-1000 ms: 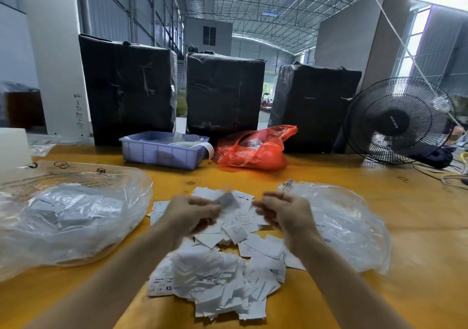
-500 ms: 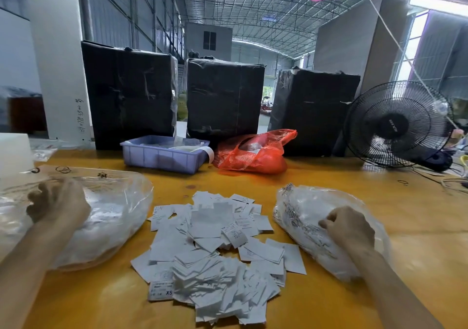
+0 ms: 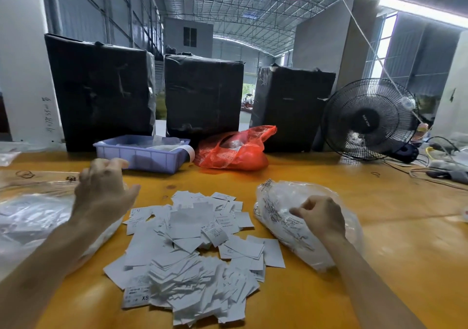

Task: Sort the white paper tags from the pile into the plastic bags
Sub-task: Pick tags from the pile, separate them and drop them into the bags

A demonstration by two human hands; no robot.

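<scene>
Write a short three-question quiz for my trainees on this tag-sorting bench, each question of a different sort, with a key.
1. True or false: the red plastic bag lies between the lilac plastic tray and the black table fan.
2. Which hand rests over the clear plastic bag right of the pile of white paper tags? A) left hand B) right hand
3. Fill in: behind the tray stand ___ black-wrapped boxes.

Key: 1 true; 2 B; 3 three.
</scene>
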